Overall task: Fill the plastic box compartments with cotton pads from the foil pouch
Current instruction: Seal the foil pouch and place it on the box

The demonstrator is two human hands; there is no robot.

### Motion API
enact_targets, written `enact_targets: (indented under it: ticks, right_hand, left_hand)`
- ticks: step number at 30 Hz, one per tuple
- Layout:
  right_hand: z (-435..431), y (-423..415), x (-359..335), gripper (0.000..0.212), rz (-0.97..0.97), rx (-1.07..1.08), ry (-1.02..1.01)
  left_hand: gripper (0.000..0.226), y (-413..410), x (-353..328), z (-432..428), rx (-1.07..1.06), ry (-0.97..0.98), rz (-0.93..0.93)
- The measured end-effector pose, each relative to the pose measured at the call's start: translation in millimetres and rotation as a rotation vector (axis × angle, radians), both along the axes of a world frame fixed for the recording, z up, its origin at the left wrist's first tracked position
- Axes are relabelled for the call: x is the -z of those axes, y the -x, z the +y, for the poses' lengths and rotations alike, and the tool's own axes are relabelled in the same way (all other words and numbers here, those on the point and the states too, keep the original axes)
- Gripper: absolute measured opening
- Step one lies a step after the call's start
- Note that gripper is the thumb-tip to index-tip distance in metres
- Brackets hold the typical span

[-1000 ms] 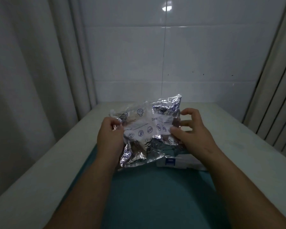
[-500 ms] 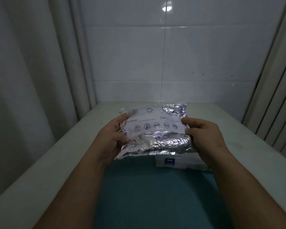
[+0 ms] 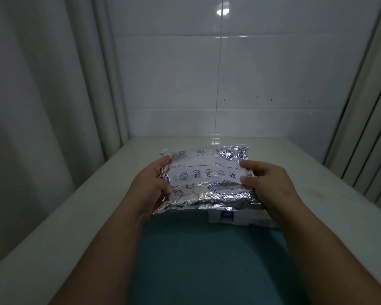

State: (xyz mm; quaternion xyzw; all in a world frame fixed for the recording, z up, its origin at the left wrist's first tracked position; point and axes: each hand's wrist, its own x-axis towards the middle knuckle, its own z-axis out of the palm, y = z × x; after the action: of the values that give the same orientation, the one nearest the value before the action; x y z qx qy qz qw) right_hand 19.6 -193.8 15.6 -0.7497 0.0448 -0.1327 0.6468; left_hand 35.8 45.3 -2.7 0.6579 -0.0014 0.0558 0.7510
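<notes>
A crinkled silver foil pouch [image 3: 207,179] with blue seafood drawings and a white label is held flat in front of me above the table. My left hand [image 3: 151,186] grips its left edge, thumb on top. My right hand [image 3: 266,183] grips its right edge the same way. Beneath the pouch, a pale plastic box [image 3: 235,217] with a blue label peeks out; most of it is hidden. No cotton pads are visible.
A teal mat [image 3: 202,256] covers the near middle of the white table [image 3: 92,205]. A tiled wall [image 3: 218,84] closes the far end, and curtains [image 3: 42,95] hang on the left and right.
The pouch was crumpled and tilted a second ago; now it is spread out flatter with the label facing up. Both hands moved apart to its side edges.
</notes>
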Motion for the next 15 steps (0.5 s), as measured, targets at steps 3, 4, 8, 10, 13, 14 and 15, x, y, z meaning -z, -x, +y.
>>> enact_targets:
  ticks: [3,4,8,10,13,14,15]
  right_hand:
    - [-0.2,-0.7,0.3,0.042,0.009,0.019,0.019]
    - [-0.9,-1.6,1.0,0.042,0.016,0.026,0.019]
    - [-3.1,-4.6,5.0,0.043,0.028,0.04,0.017]
    - [-2.6,-4.9,5.0,0.043,0.03,0.036,0.019]
    - [-1.4,-2.9,3.5,0.041,0.025,0.027,0.011]
    - [-1.0,-2.1,3.4,0.041,0.021,0.022,0.006]
    - [-0.6,-1.6,3.2,0.041,0.013,0.02,0.006]
  left_hand:
    - [0.085,-0.6,-0.7,-1.0,-0.004,0.029,0.032]
    - [0.084,-0.2,-1.1,-1.4,0.003,0.045,0.041]
    - [0.086,-2.5,1.5,-0.8,0.012,0.059,0.056]
    - [0.087,-2.6,1.6,-0.1,0.003,0.008,0.058]
    - [0.084,1.3,-2.0,-1.8,-0.036,-0.087,0.083]
    - [0.08,3.3,-3.1,-2.9,-0.047,-0.134,0.099]
    - [0.076,4.4,-1.9,-4.5,-0.06,-0.189,0.099]
